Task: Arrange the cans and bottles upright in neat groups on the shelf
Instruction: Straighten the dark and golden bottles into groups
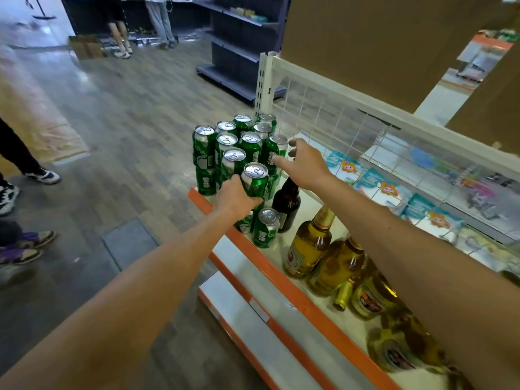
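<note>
Can labels green, writing too blurred to read. Left hand fingers wrapped round a green can. Right hand at 2 o'clock of it, fingers spread, touching a stacked can.

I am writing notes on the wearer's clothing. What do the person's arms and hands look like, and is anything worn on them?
Both forearms are bare as far as the picture shows: no sleeves in view. The left hand and right hand have no gloves, and no watch, ring or bracelet shows.
</note>
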